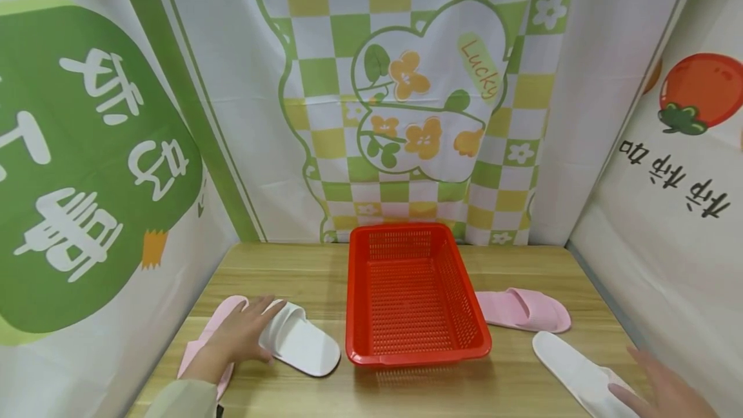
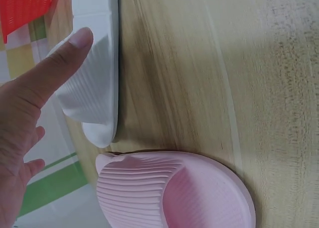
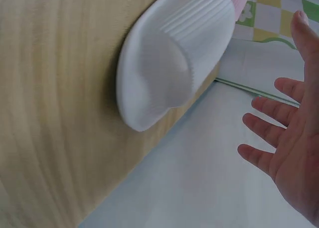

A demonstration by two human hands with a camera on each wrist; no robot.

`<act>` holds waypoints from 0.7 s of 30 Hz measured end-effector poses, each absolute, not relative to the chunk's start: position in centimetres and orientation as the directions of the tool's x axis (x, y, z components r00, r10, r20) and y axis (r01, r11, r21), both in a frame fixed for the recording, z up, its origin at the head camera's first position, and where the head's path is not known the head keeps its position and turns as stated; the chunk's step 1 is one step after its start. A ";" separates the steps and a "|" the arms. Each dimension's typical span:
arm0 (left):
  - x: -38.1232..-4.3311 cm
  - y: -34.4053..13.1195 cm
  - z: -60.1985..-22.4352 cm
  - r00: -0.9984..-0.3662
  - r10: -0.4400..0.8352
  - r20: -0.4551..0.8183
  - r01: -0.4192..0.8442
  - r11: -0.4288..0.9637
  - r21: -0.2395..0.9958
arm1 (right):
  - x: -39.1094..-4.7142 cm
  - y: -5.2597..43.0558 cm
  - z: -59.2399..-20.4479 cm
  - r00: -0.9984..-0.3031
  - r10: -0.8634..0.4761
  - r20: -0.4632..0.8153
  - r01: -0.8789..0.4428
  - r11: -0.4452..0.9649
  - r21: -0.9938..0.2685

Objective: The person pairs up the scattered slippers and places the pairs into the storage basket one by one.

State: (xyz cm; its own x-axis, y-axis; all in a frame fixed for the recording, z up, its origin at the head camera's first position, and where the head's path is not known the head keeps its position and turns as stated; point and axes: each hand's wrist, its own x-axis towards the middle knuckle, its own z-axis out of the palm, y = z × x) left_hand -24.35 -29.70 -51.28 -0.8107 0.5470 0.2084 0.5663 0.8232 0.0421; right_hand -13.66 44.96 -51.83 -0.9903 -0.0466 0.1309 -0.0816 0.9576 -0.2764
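On the left of the table, a white slipper (image 1: pixel 307 346) lies beside a pink slipper (image 1: pixel 197 347). My left hand (image 1: pixel 244 331) hovers over these two with its fingers spread; in the left wrist view the thumb passes in front of the white slipper's ribbed strap, and I cannot tell whether it touches. To the right, another white slipper (image 1: pixel 571 363) lies near a second pink slipper (image 1: pixel 528 309). My right hand (image 1: pixel 667 386) is beside that white slipper's strap end. Its fingers (image 3: pixel 271 131) are extended and hold nothing in the right wrist view.
A red perforated plastic basket (image 1: pixel 362 289) stands in the middle of the wooden table (image 1: pixel 290 398), between the two pairs. The right pink slipper's end is hidden by it. Printed cloth walls (image 1: pixel 232 82) enclose the table at the back and both sides.
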 end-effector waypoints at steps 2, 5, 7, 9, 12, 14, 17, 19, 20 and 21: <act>-24.5 -29.8 -51.5 -0.812 0.548 0.200 0.566 0.824 0.037 | -13.5 45.1 -52.4 -0.992 -0.039 0.117 -0.070 0.959 -0.274; -24.8 -29.7 -51.9 -0.816 0.548 0.184 0.562 0.827 0.026 | -13.3 45.3 -53.2 -0.994 -0.033 0.106 -0.061 0.960 -0.274; -25.0 -29.6 -52.1 -0.819 0.546 0.175 0.558 0.830 0.020 | -13.3 45.4 -53.8 -0.996 -0.030 0.087 -0.052 0.962 -0.268; -25.1 -29.4 -52.2 -0.825 0.541 0.166 0.551 0.834 0.020 | -13.2 45.6 -54.5 -0.996 -0.029 0.080 -0.050 0.961 -0.271; -25.4 -29.3 -52.4 -0.833 0.532 0.153 0.541 0.841 0.022 | -13.0 46.0 -55.8 -0.990 -0.044 0.133 -0.081 0.954 -0.287; -25.5 -29.3 -52.6 -0.836 0.529 0.146 0.537 0.843 0.024 | -12.8 46.0 -56.6 -0.976 -0.058 0.209 -0.119 0.948 -0.294; -25.7 -29.2 -52.6 -0.834 0.534 0.141 0.542 0.840 0.028 | -12.7 45.6 -57.0 -0.958 -0.090 0.272 -0.176 0.935 -0.309; -25.8 -29.1 -52.6 -0.833 0.537 0.134 0.545 0.838 0.033 | -12.7 45.3 -56.9 -0.965 -0.093 0.245 -0.169 0.935 -0.311; -25.9 -29.0 -52.6 -0.832 0.540 0.131 0.548 0.836 0.036 | -12.8 45.1 -56.8 -0.971 -0.093 0.220 -0.162 0.934 -0.319; -25.9 -29.0 -52.6 -0.831 0.541 0.127 0.550 0.834 0.044 | -12.8 45.0 -56.8 -0.976 -0.089 0.198 -0.151 0.934 -0.324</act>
State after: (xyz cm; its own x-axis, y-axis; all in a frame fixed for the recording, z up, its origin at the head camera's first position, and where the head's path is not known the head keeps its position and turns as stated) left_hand -25.93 -29.01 -52.60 -0.8312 0.5414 0.1268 0.5500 0.8340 0.0437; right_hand -12.82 45.01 -56.77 -0.9762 -0.0891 0.1975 -0.1509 0.9338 -0.3244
